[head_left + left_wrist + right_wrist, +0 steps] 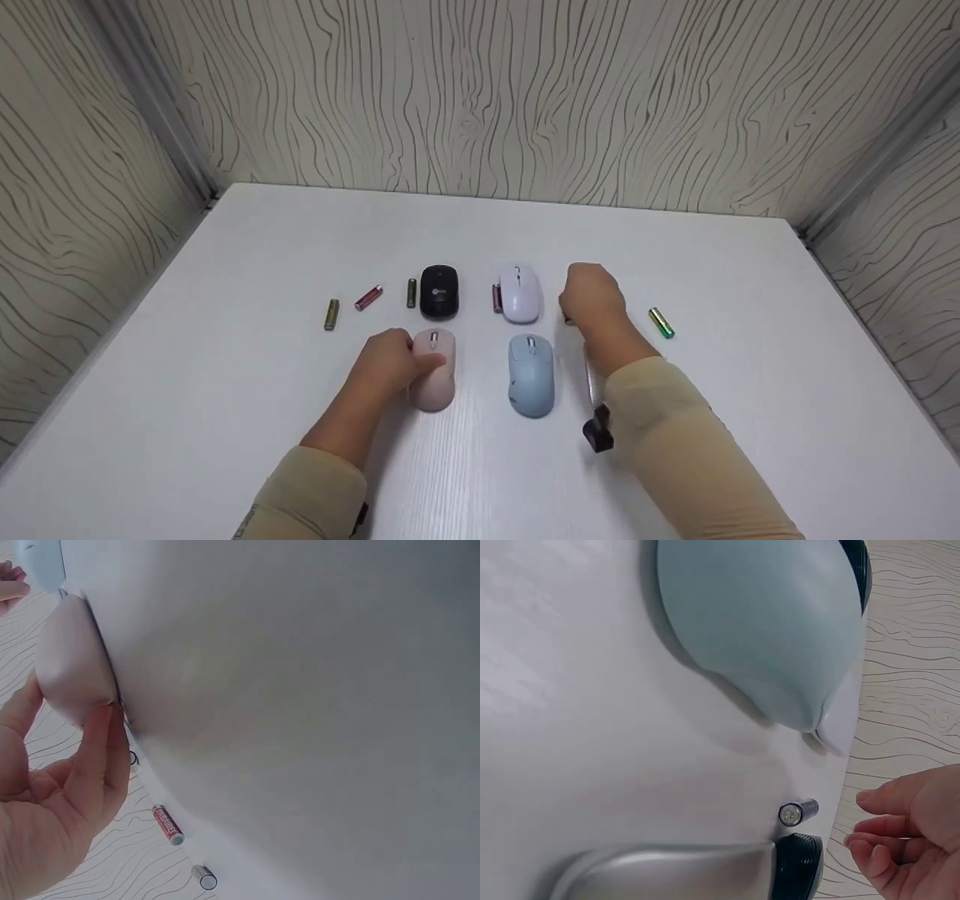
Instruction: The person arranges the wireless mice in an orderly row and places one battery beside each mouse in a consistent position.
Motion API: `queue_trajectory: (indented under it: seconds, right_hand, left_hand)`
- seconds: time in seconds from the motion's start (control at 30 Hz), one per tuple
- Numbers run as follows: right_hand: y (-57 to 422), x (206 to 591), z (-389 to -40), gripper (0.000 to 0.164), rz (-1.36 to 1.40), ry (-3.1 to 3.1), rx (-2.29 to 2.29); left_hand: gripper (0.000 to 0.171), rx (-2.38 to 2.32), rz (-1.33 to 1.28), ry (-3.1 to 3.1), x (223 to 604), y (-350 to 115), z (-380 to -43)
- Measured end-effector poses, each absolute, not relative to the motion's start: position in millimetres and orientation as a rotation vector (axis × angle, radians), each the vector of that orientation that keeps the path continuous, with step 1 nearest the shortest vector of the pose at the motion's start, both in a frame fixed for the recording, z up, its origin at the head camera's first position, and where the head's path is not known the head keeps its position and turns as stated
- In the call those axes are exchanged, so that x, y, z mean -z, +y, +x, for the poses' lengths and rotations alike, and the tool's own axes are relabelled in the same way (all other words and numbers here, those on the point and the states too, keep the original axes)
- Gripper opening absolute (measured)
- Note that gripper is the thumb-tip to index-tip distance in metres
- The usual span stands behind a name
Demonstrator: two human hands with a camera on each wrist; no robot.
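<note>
My left hand [386, 364] grips a pink computer mouse [433, 391], thumb on one side and fingers on the other, as the left wrist view also shows. Beyond a silver mouse with a dark front end [682, 874], my right hand [592, 292] hovers with loosely bent fingers. In the right wrist view, thumb and fingers are apart and nothing lies between them. A small battery [799, 811] lies close to those fingertips, beside the silver mouse's front. My right forearm mostly hides that mouse in the head view. Between both hands is a light blue mouse [532, 382].
A black mouse [439, 300] and a pale lilac mouse [521, 300] stand farther back. Left of the black one lie a dark battery [412, 292], a red battery [369, 298] and a gold-green battery [331, 314]. Another red battery [496, 298] touches the lilac mouse; a green battery [661, 322] lies right.
</note>
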State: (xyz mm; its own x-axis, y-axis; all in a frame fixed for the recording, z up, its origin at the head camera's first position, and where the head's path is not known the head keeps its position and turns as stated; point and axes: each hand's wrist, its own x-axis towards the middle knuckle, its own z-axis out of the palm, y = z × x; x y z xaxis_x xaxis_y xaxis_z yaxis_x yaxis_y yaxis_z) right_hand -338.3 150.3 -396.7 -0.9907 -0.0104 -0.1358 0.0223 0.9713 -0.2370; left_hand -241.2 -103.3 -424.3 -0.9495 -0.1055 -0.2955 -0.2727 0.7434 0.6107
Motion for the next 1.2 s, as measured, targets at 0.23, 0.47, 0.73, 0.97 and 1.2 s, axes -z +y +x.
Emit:
queue_trajectory:
  seconds: [0.23,0.47,0.73,0.97,1.2]
  right_hand:
    - [166.5,389.1,-325.0,0.029,0.004,2.979,0.434]
    - [186.0,390.4,-309.0,0.033,-0.045,2.995,0.444]
    - [204.0,393.6,-287.3,0.028,-0.070,2.962,0.492]
    - [210.2,397.1,-268.9,0.036,-0.077,2.958,0.450]
    - [212.4,402.9,-255.6,0.044,0.000,2.911,0.436]
  left_hand:
    - [0.044,-1.007,-0.292,2.702,425.2,-104.7,-240.7]
    - [0.040,-1.015,-0.261,2.740,426.1,-104.3,-239.1]
    - [0.044,-1.000,-0.248,2.748,427.0,-104.7,-238.7]
    - [0.043,-0.992,-0.259,2.730,428.2,-105.0,-240.1]
    - [0.042,-0.996,-0.256,2.724,424.3,-104.5,-239.5]
